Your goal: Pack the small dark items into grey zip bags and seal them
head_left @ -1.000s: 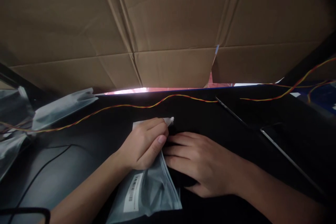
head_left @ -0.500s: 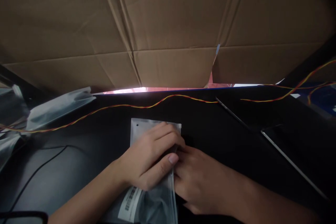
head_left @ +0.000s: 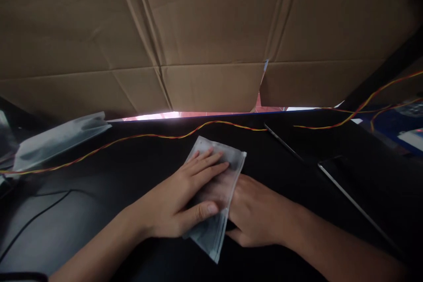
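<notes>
A frosted translucent zip bag (head_left: 211, 237) is tilted above the dark tabletop, its zip edge toward the right. My left hand (head_left: 178, 200) lies flat across the bag's face with the fingers stretched out and apart. From the right, my right hand (head_left: 253, 211) reaches in at the zip edge. Its fingers show only as a pinkish blur through the plastic, so I cannot tell whether they are inside the bag or behind it. What the bag contains is not visible.
Behind the bag, a twisted red and yellow wire (head_left: 178, 135) crosses the black table. Another translucent bag (head_left: 59, 139) lies at the left, near a thin black cable (head_left: 39, 215). Silver-edged dark objects (head_left: 350, 198) sit at the right. Cardboard (head_left: 211, 17) stands upright at the back.
The bag has turned clockwise and moved up, so its barcode label is no longer visible. My left fingers have gone from curled over its edge to flat on it.
</notes>
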`<state>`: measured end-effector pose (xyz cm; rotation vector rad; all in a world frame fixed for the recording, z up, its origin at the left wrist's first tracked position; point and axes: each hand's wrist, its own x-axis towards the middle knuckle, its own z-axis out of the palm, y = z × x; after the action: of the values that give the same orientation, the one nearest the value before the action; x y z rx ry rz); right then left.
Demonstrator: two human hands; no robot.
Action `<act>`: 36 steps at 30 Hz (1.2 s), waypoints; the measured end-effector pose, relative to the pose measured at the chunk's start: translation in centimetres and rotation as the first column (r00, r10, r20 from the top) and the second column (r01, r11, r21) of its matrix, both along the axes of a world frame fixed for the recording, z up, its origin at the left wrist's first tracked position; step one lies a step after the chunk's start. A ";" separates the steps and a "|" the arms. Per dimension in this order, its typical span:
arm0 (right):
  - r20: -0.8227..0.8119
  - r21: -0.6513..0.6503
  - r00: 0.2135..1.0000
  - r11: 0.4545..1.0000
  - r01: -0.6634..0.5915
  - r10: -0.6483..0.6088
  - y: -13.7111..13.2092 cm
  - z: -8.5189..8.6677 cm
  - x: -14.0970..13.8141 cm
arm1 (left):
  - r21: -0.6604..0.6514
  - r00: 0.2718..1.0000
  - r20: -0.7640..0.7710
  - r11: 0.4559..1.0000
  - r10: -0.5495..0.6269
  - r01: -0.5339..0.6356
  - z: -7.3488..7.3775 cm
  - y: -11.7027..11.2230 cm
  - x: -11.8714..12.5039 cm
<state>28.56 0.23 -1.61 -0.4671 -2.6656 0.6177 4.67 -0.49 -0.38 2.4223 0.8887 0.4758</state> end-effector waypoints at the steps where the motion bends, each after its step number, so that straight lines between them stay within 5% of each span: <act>1: -0.041 -0.003 0.999 1.000 -0.030 0.030 0.0 -0.2 -0.3 | -0.007 1.000 0.014 1.000 -0.017 0.017 0.0 -0.2 0.2; 8: -0.165 -0.018 0.972 0.986 0.167 -0.167 -0.2 -1.0 -2.4 | 0.011 0.990 0.136 0.999 0.033 -0.035 0.4 -1.7 2.1; 12: -0.182 0.014 0.980 0.997 0.081 -0.077 0.0 -0.2 -1.9 | -0.058 0.983 0.182 0.998 -0.005 0.016 0.8 -1.0 0.8; 17: -0.145 -0.050 0.982 0.991 -0.128 0.119 0.4 0.8 -1.1 | -0.038 0.998 0.038 0.998 -0.039 0.041 0.6 0.9 -1.5; 22: -0.059 -0.118 0.997 0.992 -0.050 0.043 1.2 1.0 0.6 | -0.111 0.998 0.040 0.992 -0.055 0.059 0.1 1.9 -2.4; 28: 0.000 -0.028 0.998 0.997 0.068 -0.068 2.2 2.1 3.0 | -0.110 0.996 0.083 0.993 -0.023 0.032 -0.3 2.4 -3.1; 36: -0.118 0.073 0.988 0.993 -0.094 0.102 -0.2 0.9 -1.6 | -0.136 0.995 0.013 0.986 -0.100 0.100 0.5 1.5 -1.9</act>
<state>26.98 0.06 -0.71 -0.2718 -2.5956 0.5632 2.75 1.04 0.13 2.3261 0.7672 0.3721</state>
